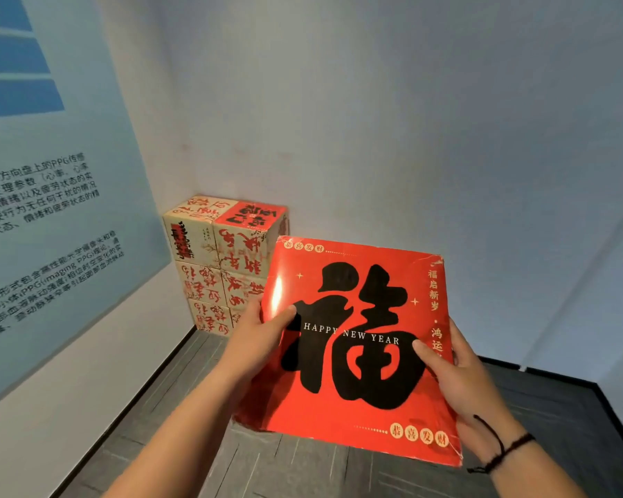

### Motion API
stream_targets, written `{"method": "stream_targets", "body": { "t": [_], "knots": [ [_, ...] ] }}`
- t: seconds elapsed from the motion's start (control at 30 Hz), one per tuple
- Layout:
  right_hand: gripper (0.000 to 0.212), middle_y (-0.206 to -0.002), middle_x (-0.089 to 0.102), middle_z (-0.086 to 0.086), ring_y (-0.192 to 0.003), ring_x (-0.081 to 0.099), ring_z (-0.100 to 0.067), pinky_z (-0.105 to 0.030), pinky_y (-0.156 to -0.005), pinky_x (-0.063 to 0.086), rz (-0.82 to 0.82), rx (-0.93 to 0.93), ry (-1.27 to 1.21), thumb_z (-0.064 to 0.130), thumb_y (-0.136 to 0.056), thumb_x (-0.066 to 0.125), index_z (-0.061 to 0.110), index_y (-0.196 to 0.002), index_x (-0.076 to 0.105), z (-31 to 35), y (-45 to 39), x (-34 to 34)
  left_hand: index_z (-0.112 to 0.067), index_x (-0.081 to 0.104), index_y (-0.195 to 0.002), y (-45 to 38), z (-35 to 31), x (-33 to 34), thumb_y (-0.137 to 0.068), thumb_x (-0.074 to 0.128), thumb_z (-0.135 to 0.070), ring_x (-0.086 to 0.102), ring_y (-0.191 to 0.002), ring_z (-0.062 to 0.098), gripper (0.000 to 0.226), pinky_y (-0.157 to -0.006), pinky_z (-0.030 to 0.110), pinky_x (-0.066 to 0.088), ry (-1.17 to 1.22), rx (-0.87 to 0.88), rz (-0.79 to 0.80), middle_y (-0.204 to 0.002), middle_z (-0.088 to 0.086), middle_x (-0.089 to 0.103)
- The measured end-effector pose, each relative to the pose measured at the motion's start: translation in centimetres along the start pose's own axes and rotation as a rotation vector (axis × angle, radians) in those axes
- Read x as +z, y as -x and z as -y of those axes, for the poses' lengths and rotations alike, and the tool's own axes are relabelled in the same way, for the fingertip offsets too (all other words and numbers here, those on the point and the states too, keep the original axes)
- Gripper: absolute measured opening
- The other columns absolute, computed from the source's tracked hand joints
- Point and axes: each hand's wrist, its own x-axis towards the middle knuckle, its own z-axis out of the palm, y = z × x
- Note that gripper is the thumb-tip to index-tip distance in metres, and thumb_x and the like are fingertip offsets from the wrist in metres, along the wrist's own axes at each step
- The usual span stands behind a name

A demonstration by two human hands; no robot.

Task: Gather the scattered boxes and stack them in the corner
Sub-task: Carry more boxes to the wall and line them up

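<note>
Head view: a person's two bare forearms are reaching forward over a grey plank floor [303, 465], both hands gripping a large red box [353, 339] held up in front of the chest. The left hand [256, 339] is clasping the box's left edge, thumb lying across the red face and the other fingers hidden behind it. The right hand [464, 379] is clasping the right edge the same way, thumb on the face, a black cord bracelet [500, 451] circling the wrist. The box's upper face is showing a big black character, the words "HAPPY NEW YEAR" and small gold lettering along its borders; a glare spot is sitting near the left thumb.

Beyond the box, a stack [223, 267] of small cream boxes with red and black calligraphy is standing in the corner, three tiers high, touching both walls; the red box is overlapping its lower right part in view. A blue wall panel [51, 195] with printed text is running along the left wall, and a plain pale wall [410, 120] is closing the far side.
</note>
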Motion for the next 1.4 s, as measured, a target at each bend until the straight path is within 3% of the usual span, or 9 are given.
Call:
{"method": "stream_targets", "body": {
  "t": [0.23, 0.5, 0.77, 0.9, 0.97, 1.03, 1.13, 1.2, 1.4],
  "knots": [
    [0.054, -0.122, 0.074, 0.001, -0.105, 0.074, -0.033, -0.063, -0.081, 0.060, 0.065, 0.052, -0.061, 0.028, -0.096, 0.070, 0.058, -0.137, 0.053, -0.6, -16.6, 1.1, -0.039, 0.065, -0.128, -13.4, 0.2, 2.9, -0.081, 0.076, -0.059, 0.072, -0.112, 0.017, 0.053, -0.105, 0.056, 0.052, -0.035, -0.046, -0.062, -0.119, -0.010, 0.076],
    [0.051, -0.123, 0.074, 0.004, -0.109, 0.073, -0.031, -0.062, -0.086, 0.059, 0.149, 0.008, -0.016, 0.026, -0.098, 0.068, 0.058, -0.136, 0.054, 2.3, -34.1, 1.3, -0.028, 0.068, -0.120, -28.2, -2.2, 8.1, -0.101, 0.064, -0.022, 0.072, -0.101, 0.020, 0.021, -0.090, 0.040, 0.053, -0.011, -0.054, -0.166, -0.109, -0.003, 0.077],
    [0.048, -0.125, 0.072, 0.003, -0.108, 0.073, -0.033, -0.062, -0.082, 0.061, 0.096, 0.042, 0.035, 0.034, -0.098, 0.067, 0.057, -0.136, 0.052, 4.0, -44.4, 3.2, -0.027, 0.072, -0.120, -39.1, -3.1, 9.6, -0.090, 0.060, -0.039, 0.072, -0.110, 0.021, 0.034, -0.098, 0.043, 0.054, -0.024, -0.100, -0.116, -0.115, -0.006, 0.078],
    [0.047, -0.121, 0.075, 0.002, -0.103, 0.075, -0.032, -0.062, -0.081, 0.061, 0.053, 0.056, 0.038, 0.032, -0.098, 0.067, 0.055, -0.136, 0.053, 3.5, -49.1, 5.5, -0.022, 0.072, -0.118, -45.2, -2.6, 9.0, -0.082, 0.068, -0.039, 0.074, -0.097, 0.020, 0.040, -0.084, 0.038, 0.056, 0.031, -0.114, -0.087, -0.112, 0.001, 0.079],
    [0.047, -0.119, 0.076, 0.001, -0.100, 0.076, -0.032, -0.061, -0.078, 0.062, 0.030, 0.065, 0.036, 0.031, -0.099, 0.066, 0.052, -0.139, 0.052, 3.5, -51.6, 7.1, -0.025, 0.074, -0.115, -48.7, -2.2, 8.4, -0.070, 0.072, -0.047, 0.073, -0.090, 0.024, 0.050, -0.082, 0.045, 0.060, 0.057, -0.146, -0.086, -0.111, 0.004, 0.079],
    [0.047, -0.119, 0.076, 0.000, -0.098, 0.077, -0.031, -0.058, -0.076, 0.063, -0.004, 0.055, 0.054, 0.031, -0.099, 0.066, 0.050, -0.140, 0.052, 3.7, -54.6, 8.8, -0.030, 0.075, -0.115, -52.8, -2.1, 7.6, -0.079, 0.069, -0.046, 0.073, -0.091, 0.028, 0.040, -0.087, 0.056, 0.061, 0.043, -0.153, -0.064, -0.112, 0.003, 0.078],
    [0.047, -0.120, 0.075, -0.001, -0.098, 0.077, -0.031, -0.054, -0.074, 0.064, -0.037, 0.056, 0.083, 0.031, -0.100, 0.065, 0.046, -0.142, 0.051, 4.2, -59.2, 11.8, -0.021, 0.074, -0.097, -58.4, -3.2, 5.9, -0.098, 0.061, -0.025, 0.065, -0.079, 0.023, 0.014, -0.075, 0.039, 0.052, -0.013, -0.125, -0.030, -0.092, 0.001, 0.076],
    [0.046, -0.119, 0.075, 0.000, -0.098, 0.077, -0.030, -0.051, -0.073, 0.064, -0.055, 0.051, 0.091, 0.030, -0.101, 0.064, 0.044, -0.142, 0.051, 4.6, -62.1, 13.6, -0.020, 0.065, -0.078, -62.0, -3.8, 4.6, -0.102, 0.057, -0.018, 0.054, -0.070, 0.018, 0.025, -0.069, 0.032, 0.039, -0.043, -0.139, -0.033, -0.074, -0.003, 0.066],
    [0.044, -0.121, 0.076, 0.000, -0.101, 0.076, -0.031, -0.057, -0.082, 0.062, -0.083, 0.084, 0.088, 0.028, -0.102, 0.063, 0.043, -0.142, 0.052, 3.9, -69.8, 18.0, -0.023, 0.058, -0.074, -71.9, -3.0, 1.8, -0.104, 0.056, -0.017, 0.045, -0.071, 0.016, 0.031, -0.065, 0.033, 0.031, -0.061, -0.126, 0.006, -0.076, -0.002, 0.054]
  ]
}}
